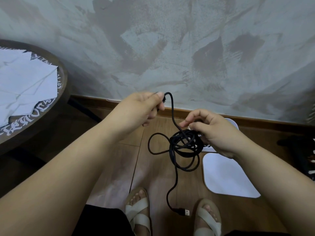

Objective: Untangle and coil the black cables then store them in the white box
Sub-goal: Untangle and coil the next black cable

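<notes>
- Here, nearest the person, the USB plug (185,212) on the free tail of the black cable (185,143) hangs low between the two sandalled feet (138,212). I cannot tell whether it touches the wooden floor (153,167).
- From that plug the tail climbs almost straight up into the knot, so the cable's long axis runs near to far, roughly down the person's midline.
- To the right of the tail, a flat white panel (228,176) lies on the floor under the right forearm. It is probably the lid.
- The tangle, a loose bunch of loops, hangs in the air, held by the right hand (214,133), whose fingers curl onto its top and pinch it.
- One strand leaves the bunch and rises up and left to the left hand (136,109), which pinches the other end between thumb and fingers, higher and farther out than the right.
- My judgement is that the move turns on this strand. The left hand has the end, the right has the mass, and the slack between them must be drawn leftward out of the loops.
- The white box (232,122) shows just beyond the right hand, mostly hidden by it. That makes the right hand the nearer one for storing.
- Farther left stands a round table (63,86) bearing white paper (25,79), and the mottled wall (170,48) lies beyond it all.
</notes>
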`<state>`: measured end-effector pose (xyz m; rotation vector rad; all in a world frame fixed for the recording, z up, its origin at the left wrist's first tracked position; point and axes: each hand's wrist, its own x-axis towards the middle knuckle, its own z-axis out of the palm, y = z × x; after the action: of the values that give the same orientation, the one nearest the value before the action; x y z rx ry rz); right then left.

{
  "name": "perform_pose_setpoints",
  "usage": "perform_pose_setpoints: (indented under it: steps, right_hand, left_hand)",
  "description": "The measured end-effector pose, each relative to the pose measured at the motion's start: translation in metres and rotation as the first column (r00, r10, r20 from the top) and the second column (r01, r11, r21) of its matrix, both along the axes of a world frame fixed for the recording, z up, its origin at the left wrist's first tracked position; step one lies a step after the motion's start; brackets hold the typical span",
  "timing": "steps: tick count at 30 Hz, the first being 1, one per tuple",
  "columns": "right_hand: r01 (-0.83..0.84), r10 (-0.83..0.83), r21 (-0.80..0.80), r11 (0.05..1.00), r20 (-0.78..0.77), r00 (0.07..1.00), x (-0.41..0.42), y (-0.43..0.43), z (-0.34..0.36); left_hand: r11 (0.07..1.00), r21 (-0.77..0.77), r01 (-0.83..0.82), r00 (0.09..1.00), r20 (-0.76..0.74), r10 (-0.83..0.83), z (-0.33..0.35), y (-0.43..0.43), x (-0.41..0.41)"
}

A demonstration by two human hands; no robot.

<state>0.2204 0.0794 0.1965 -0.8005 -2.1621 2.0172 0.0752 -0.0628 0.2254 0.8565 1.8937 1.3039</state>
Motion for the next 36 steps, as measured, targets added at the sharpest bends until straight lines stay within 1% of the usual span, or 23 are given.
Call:
perform_pose_setpoints:
  steps: [2,4,9,11,13,14,15,16,17,18,19,20,22,24,27,30,32,33,36]
  right_hand:
    - [0.01,-0.009,-0.019,1.0,0.019,1.0,-0.001,0.0,0.001]
    - [0.029,-0.028,-0.074,0.997,0.016,0.999,-0.003,-0.002,0.003]
    - [0.123,-0.129,-0.255,0.959,-0.007,0.992,-0.005,-0.001,0.006]
    - [0.146,-0.156,-0.292,0.945,-0.013,0.988,-0.006,-0.001,0.007]
    - [0.138,-0.153,-0.299,0.944,-0.025,0.988,-0.005,-0.003,0.01]
    - [0.118,-0.132,-0.256,0.959,-0.036,0.991,-0.004,-0.004,0.01]
    - [0.081,-0.088,-0.164,0.983,-0.04,0.995,-0.002,-0.004,0.012]
    - [0.017,-0.017,-0.017,1.0,-0.031,0.999,0.0,-0.005,0.015]
    - [-0.053,0.057,0.152,0.987,-0.019,0.998,0.002,-0.007,0.018]
    - [-0.105,0.114,0.286,0.952,-0.014,0.993,0.005,-0.008,0.02]
    - [-0.127,0.141,0.38,0.916,-0.009,0.99,0.006,-0.009,0.023]
    - [-0.125,0.148,0.46,0.879,-0.014,0.989,0.007,-0.008,0.023]
    - [-0.101,0.138,0.554,0.826,-0.025,0.99,0.007,-0.007,0.021]
    - [-0.07,0.114,0.585,0.808,-0.038,0.993,0.007,-0.008,0.02]
    - [-0.024,0.078,0.551,0.834,-0.076,0.994,0.007,-0.01,0.018]
    - [0.093,-0.029,0.441,0.893,-0.15,0.988,0.006,-0.01,0.018]
    - [0.171,-0.115,0.353,0.92,-0.175,0.978,0.005,-0.008,0.019]
    - [0.192,-0.139,0.346,0.919,-0.17,0.976,0.005,-0.007,0.019]
    - [0.276,-0.228,0.421,0.864,-0.16,0.96,0.005,-0.003,0.014]
  left_hand:
    - [0.995,-0.098,0.009,0.99,-0.138,-0.023,-0.003,0.0,0.003]
    - [0.992,-0.129,0.018,0.978,-0.206,-0.044,-0.002,0.001,0.006]
    - [0.97,-0.142,0.195,0.969,-0.129,-0.213,0.002,0.001,0.015]
    - [0.957,-0.167,0.235,0.957,-0.133,-0.258,0.003,0.0,0.017]
    - [0.955,-0.175,0.241,0.958,-0.113,-0.263,0.002,0.001,0.017]
    - [0.96,-0.165,0.227,0.966,-0.085,-0.243,0.001,0.002,0.017]
    - [0.968,-0.151,0.202,0.976,-0.049,-0.211,0.0,0.003,0.016]
    - [0.976,-0.136,0.172,0.985,-0.011,-0.175,-0.001,0.003,0.015]
    - [0.982,-0.124,0.143,0.99,0.022,-0.142,-0.002,0.004,0.015]
    - [0.986,-0.114,0.121,0.992,0.047,-0.117,-0.002,0.004,0.014]
    - [0.989,-0.106,0.105,0.993,0.066,-0.098,-0.003,0.004,0.014]
    - [0.991,-0.097,0.093,0.993,0.081,-0.085,-0.003,0.004,0.014]
    - [0.993,-0.083,0.078,0.993,0.097,-0.07,-0.003,0.005,0.016]
    - [0.995,-0.074,0.069,0.992,0.109,-0.06,-0.003,0.006,0.018]
    - [0.996,-0.072,0.053,0.993,0.109,-0.045,-0.002,0.007,0.019]
    - [0.998,-0.054,0.033,0.994,0.106,-0.027,-0.002,0.008,0.018]
    - [1.0,-0.021,-0.006,0.987,0.163,0.009,-0.002,0.007,0.015]
    - [1.0,-0.006,-0.031,0.979,0.202,0.031,-0.003,0.007,0.014]
    - [0.995,0.023,-0.095,0.956,0.28,0.085,-0.006,0.007,0.011]
